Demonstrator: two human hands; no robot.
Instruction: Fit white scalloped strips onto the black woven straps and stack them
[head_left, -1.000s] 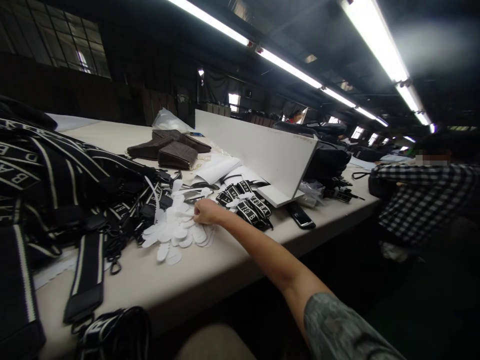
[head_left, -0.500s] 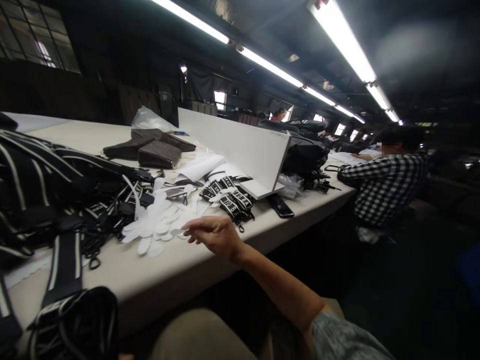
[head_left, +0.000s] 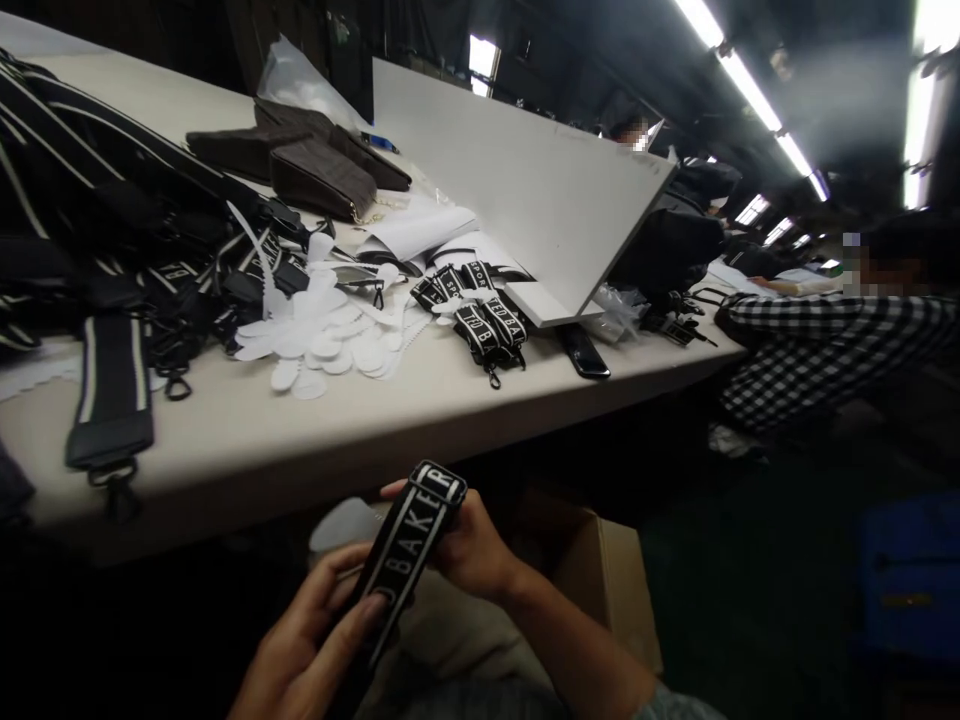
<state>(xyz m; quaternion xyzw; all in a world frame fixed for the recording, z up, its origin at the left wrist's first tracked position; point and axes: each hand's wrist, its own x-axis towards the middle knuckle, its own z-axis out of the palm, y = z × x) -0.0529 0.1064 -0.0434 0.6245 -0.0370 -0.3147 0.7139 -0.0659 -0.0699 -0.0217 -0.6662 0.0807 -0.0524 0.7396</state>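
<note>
Before the surface (head_left: 217, 430), the left hand (head_left: 311, 640) has its grip closed around a folded strap (head_left: 409, 550); the right hand's (head_left: 480, 550) is partly hidden, so I cannot tell. A white slip (head_left: 345, 525), also before the surface, suggests fitting, which calls for alignment.

Right hand (head_left: 478, 550) partly hidden behind the lettered strap (head_left: 414, 540), left hand (head_left: 311, 635) cut off at bottom edge

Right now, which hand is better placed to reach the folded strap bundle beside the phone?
Probably the right hand: it is nearer the folded strap bundle; the left hand sits lower in view, thumb on the lettered strap. The right hand's grip behind that strap is hidden.
</note>
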